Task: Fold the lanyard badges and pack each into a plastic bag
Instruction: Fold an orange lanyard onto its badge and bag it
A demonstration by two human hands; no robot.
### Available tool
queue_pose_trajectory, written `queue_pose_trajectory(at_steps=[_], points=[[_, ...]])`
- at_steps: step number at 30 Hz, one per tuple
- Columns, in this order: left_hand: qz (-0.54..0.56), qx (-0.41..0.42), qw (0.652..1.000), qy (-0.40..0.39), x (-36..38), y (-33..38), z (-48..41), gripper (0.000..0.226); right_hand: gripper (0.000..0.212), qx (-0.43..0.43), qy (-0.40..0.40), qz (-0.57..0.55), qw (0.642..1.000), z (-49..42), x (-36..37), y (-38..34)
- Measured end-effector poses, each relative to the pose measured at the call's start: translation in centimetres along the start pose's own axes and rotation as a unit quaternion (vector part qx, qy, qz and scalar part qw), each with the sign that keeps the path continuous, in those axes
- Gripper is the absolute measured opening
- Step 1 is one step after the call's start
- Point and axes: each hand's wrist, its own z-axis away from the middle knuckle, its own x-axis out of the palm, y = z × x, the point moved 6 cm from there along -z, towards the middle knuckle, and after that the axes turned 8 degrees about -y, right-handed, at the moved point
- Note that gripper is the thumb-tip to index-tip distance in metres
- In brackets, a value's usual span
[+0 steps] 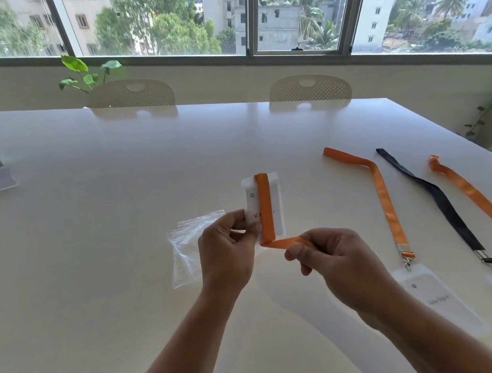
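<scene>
Orange strap [265, 207] wound round badge [277, 201]; left hand [226, 248] pinches badge, right hand [332, 256] pinches strap. Lost tension would likely unwind it.

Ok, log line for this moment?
step: wrapping orange strap round badge | left hand: holds badge | right hand: pinches strap | plastic bags: on table

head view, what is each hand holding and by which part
The left hand pinches the white plastic badge holder at its lower left edge; right hand pinches the orange fabric strap where it leaves the holder's bottom edge.
</scene>
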Motion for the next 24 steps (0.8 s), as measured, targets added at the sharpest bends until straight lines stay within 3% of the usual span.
queue_pose_trajectory(at_steps=[3,7,16,20,24], points=[[-0.030,0.005,0.999,-0.019,0.2,-0.1,-0.1,0.021,0.014,-0.032,0.019,-0.046,0.998,-0.2,-1.0,-1.5],[-0.023,0.017,0.998,-0.062,1.3,0.7,0.2,0.030,0.014,-0.055,0.047,-0.113,0.991,-1.5,-2.4,-2.4],[0.093,-0.048,0.973,-0.207,2.7,-0.4,0.5,0.021,0.027,-0.073,0.089,-0.214,0.970,-4.3,-2.5,-0.7],[0.134,-0.058,0.959,-0.241,3.2,-0.8,0.8,0.018,0.018,-0.064,0.147,-0.195,0.968,-4.7,-2.2,0.5],[0.143,-0.056,0.955,-0.254,3.5,-0.6,1.0,0.017,0.018,-0.050,0.137,-0.214,0.966,-4.8,-1.9,1.5]])
